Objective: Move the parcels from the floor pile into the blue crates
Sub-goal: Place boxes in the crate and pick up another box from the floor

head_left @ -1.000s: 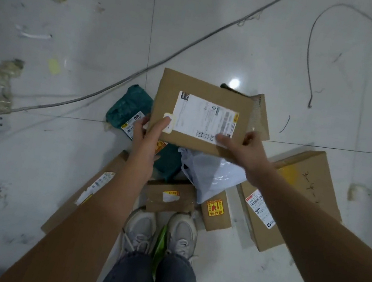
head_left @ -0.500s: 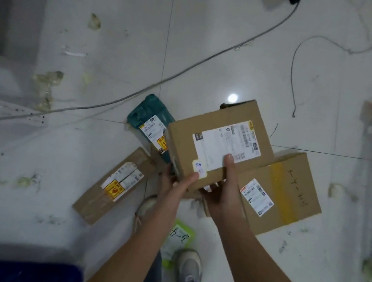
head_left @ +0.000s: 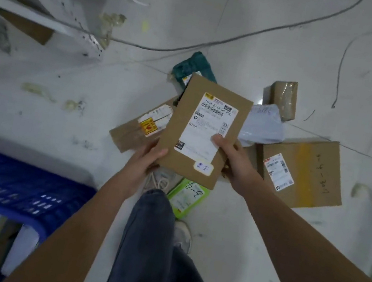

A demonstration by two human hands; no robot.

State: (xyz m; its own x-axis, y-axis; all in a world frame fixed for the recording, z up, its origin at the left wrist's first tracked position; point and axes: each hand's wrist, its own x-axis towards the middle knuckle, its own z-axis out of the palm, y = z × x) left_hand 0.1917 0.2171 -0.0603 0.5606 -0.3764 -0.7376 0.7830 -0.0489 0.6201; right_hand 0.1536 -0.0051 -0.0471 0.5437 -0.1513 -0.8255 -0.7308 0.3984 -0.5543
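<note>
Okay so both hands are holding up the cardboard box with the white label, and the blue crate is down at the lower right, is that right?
Not quite. The head view shows the blue crate at the lower left, not the lower right. The rest holds: the left hand and the right hand both hold the cardboard box with the white label facing up.

Dim, soft-focus view; ceiling-light glare on the floor (head_left: 259, 100); wide-angle bending at edges.

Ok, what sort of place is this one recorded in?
Probably a parcel depot or courier sorting room. Labelled parcels lie loose on a scuffed white tiled floor, a blue slatted plastic crate already holds some, and both hands hold a flat brown cardboard parcel with a barcoded shipping label.
</note>
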